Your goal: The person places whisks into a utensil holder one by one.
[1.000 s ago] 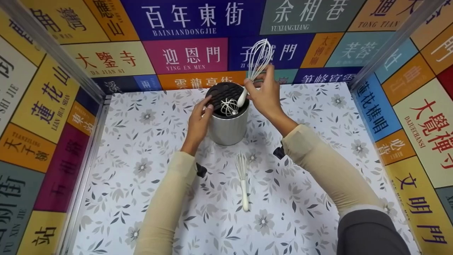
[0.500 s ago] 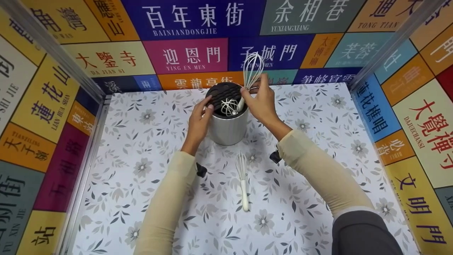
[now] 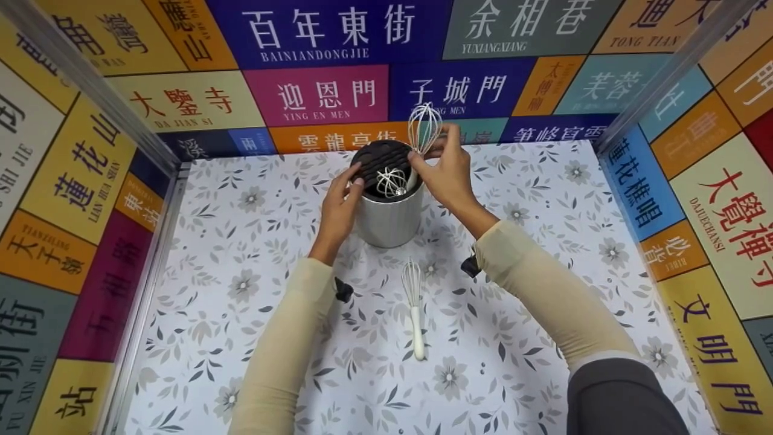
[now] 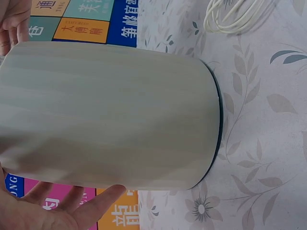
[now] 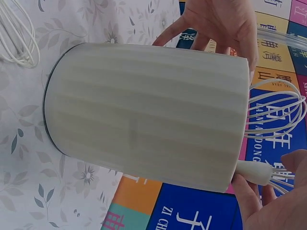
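Note:
A light grey utensil holder (image 3: 389, 223) with a black slotted insert (image 3: 377, 158) stands upright on the table. My right hand (image 3: 450, 172) pinches a white whisk (image 3: 426, 124) near the base of its wires. That whisk points wires up, and its handle (image 5: 254, 172) reaches down past the rim into the holder. Another whisk (image 3: 391, 181) stands in the insert, only its wire head showing. My left hand (image 3: 339, 205) rests against the holder's left side at the rim, its fingers (image 4: 103, 201) extended along the wall. A third whisk (image 3: 416, 326) lies on the table in front, handle towards me.
White flowered cloth (image 3: 241, 338) covers the table. Panels with printed characters (image 3: 326, 90) rise at the back and on both sides, the back one close behind the holder. Metal posts (image 3: 658, 66) run along the corners.
My right hand has moved left and lowered its whisk, whose handle has sunk into the holder. The left hand and the whisk on the table have stayed put.

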A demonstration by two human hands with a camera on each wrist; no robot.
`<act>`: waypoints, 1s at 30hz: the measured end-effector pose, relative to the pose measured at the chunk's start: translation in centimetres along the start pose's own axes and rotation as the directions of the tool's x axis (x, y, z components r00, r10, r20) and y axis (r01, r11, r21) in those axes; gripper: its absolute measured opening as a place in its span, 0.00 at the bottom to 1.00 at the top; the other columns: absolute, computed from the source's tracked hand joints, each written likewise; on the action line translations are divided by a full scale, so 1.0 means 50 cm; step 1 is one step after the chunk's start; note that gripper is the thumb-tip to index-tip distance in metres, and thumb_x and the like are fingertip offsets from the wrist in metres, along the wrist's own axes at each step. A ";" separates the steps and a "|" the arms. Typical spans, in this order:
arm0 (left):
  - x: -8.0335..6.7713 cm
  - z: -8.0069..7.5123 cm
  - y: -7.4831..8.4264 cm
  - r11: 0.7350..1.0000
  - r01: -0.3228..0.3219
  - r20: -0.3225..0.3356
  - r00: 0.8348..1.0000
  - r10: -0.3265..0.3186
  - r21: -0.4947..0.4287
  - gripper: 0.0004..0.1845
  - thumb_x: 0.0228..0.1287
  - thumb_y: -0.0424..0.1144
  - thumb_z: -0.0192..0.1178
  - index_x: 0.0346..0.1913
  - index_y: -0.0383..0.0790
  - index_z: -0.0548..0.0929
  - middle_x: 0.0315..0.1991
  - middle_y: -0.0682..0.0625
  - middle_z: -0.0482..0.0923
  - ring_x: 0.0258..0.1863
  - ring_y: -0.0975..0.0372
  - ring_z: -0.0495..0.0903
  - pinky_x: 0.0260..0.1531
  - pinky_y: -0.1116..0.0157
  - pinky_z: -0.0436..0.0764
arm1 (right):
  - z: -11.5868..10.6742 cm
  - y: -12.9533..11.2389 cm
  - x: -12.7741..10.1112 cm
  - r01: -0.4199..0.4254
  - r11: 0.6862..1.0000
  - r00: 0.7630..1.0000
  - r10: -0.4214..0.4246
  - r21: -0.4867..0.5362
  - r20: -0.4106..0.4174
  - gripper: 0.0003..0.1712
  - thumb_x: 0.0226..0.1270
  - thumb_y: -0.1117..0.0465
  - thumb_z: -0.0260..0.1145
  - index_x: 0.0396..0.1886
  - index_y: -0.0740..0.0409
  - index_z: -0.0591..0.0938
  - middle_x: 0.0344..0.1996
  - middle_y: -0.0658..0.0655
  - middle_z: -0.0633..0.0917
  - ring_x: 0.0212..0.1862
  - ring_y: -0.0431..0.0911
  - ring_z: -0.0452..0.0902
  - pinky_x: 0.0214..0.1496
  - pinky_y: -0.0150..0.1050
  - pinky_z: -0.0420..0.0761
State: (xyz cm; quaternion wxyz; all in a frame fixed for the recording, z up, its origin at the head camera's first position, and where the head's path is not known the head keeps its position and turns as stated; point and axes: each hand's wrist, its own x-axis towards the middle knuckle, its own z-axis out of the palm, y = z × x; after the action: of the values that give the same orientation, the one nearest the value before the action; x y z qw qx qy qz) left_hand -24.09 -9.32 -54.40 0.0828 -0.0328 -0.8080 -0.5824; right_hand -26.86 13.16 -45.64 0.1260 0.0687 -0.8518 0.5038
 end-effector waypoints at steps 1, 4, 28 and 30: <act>0.000 0.000 0.000 1.000 0.001 0.000 1.000 -0.001 0.001 0.23 0.80 0.52 0.50 0.73 0.56 0.74 0.74 0.51 0.69 0.74 0.61 0.67 0.71 0.62 0.71 | -0.001 0.000 0.000 -0.002 1.000 1.000 0.002 0.003 -0.001 0.33 0.63 0.51 0.74 0.62 0.51 0.67 0.41 0.53 0.87 0.45 0.46 0.87 0.53 0.42 0.82; -0.001 -0.001 0.000 1.000 0.005 0.003 1.000 -0.005 0.000 0.24 0.80 0.53 0.50 0.73 0.57 0.73 0.74 0.51 0.69 0.74 0.61 0.67 0.71 0.61 0.71 | -0.002 0.001 0.000 -0.005 1.000 1.000 0.005 0.010 -0.005 0.35 0.61 0.50 0.75 0.62 0.51 0.67 0.41 0.52 0.88 0.44 0.44 0.87 0.53 0.42 0.81; 0.002 0.001 -0.002 1.000 0.007 0.003 1.000 -0.007 0.007 0.24 0.80 0.54 0.48 0.73 0.58 0.73 0.73 0.51 0.69 0.73 0.61 0.67 0.71 0.61 0.71 | -0.003 -0.003 -0.006 -0.013 1.000 1.000 0.013 -0.005 -0.011 0.36 0.58 0.40 0.75 0.61 0.49 0.75 0.42 0.55 0.86 0.42 0.43 0.86 0.48 0.42 0.83; 0.002 0.002 -0.002 1.000 0.004 0.003 1.000 -0.004 0.005 0.24 0.80 0.53 0.49 0.73 0.58 0.73 0.73 0.51 0.70 0.73 0.62 0.67 0.71 0.61 0.71 | -0.002 -0.001 -0.006 -0.008 1.000 1.000 0.008 -0.015 -0.011 0.34 0.59 0.40 0.75 0.60 0.50 0.77 0.41 0.55 0.87 0.42 0.44 0.86 0.51 0.46 0.83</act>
State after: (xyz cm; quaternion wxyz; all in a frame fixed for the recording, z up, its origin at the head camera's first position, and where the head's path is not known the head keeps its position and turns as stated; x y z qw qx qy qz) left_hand -24.22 -9.26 -54.51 0.0806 -0.0318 -0.8098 -0.5803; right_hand -26.52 13.20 -45.64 0.1291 0.0618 -0.8552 0.4982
